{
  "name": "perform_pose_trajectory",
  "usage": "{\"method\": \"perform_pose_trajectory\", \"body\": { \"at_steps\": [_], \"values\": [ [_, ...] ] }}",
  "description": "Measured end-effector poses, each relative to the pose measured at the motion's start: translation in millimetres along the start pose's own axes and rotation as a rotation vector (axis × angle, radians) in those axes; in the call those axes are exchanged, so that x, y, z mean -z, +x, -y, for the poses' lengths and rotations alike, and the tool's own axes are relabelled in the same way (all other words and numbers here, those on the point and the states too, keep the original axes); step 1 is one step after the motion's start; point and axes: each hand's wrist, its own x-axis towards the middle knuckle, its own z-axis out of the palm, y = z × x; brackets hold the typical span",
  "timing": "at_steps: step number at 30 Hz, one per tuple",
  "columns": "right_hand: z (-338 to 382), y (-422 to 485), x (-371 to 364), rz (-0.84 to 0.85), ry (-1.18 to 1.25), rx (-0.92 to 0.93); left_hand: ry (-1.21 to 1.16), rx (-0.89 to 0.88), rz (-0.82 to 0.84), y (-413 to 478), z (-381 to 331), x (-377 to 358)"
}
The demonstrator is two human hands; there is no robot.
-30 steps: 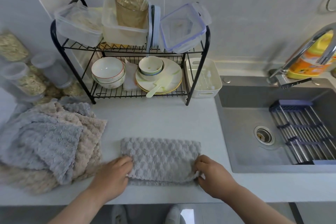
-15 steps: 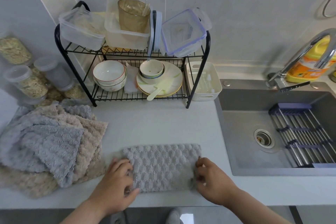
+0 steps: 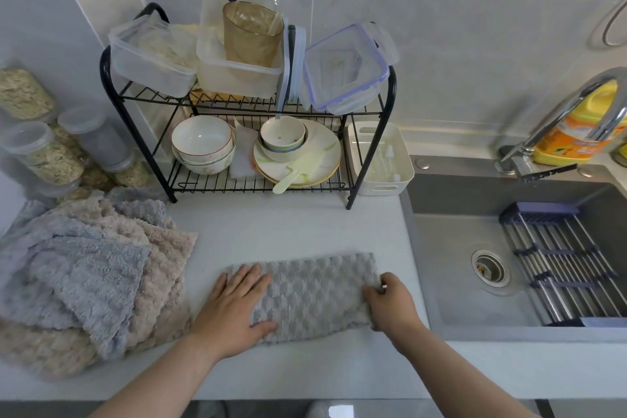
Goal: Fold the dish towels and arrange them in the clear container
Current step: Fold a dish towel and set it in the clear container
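Observation:
A grey waffle-textured dish towel (image 3: 312, 292) lies folded into a strip on the white counter near its front edge. My left hand (image 3: 237, 312) presses flat on the towel's left end, fingers spread. My right hand (image 3: 390, 302) pinches the towel's right end. A heap of unfolded grey and beige towels (image 3: 91, 275) sits at the left. Clear plastic containers (image 3: 152, 54) stand on the top shelf of the black wire rack (image 3: 112, 88), one more (image 3: 342, 68) tilted at its right end.
Bowls (image 3: 203, 146) and plates (image 3: 298, 159) fill the rack's lower shelf, with a white bin (image 3: 380, 159) beside it. Jars of grain (image 3: 40, 153) stand at the far left. The grey sink (image 3: 509, 265) with a roll-up rack and faucet (image 3: 570, 108) lies to the right.
My left hand has moved from gripping the towel's left edge to lying flat on top of it. My right hand keeps hold of the right end.

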Motion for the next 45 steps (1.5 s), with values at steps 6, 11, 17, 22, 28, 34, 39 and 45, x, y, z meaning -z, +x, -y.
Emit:
{"method": "perform_pose_trajectory", "body": {
  "at_steps": [6, 11, 17, 22, 28, 34, 39, 45],
  "values": [
    [8, 17, 18, -0.060, 0.080, 0.086, -0.138, -0.011, -0.076, 47, -3, 15],
    [18, 6, 25, 0.044, 0.275, 0.094, -0.064, 0.006, -0.114, 24, 35, -1],
    [46, -5, -13, 0.248, 0.389, 0.133, -0.006, -0.003, -0.184, 21, 40, -8],
    [64, -7, -68, 0.420, 0.221, 0.173, -0.038, 0.017, -0.195, 22, 40, -6],
    [62, -3, -105, 0.507, -0.001, 0.170, -0.086, 0.023, -0.176, 21, 39, -4],
    [69, -9, -102, 0.621, 0.079, 0.121, -0.088, -0.003, -0.199, 20, 42, -5],
    [61, -5, -54, 0.275, 0.234, 0.121, -0.428, 0.134, -0.369, 13, 40, 4],
    [22, 11, -45, 0.182, -0.031, 0.036, -0.027, -0.260, -0.317, 33, -8, 6]
  ]
}}
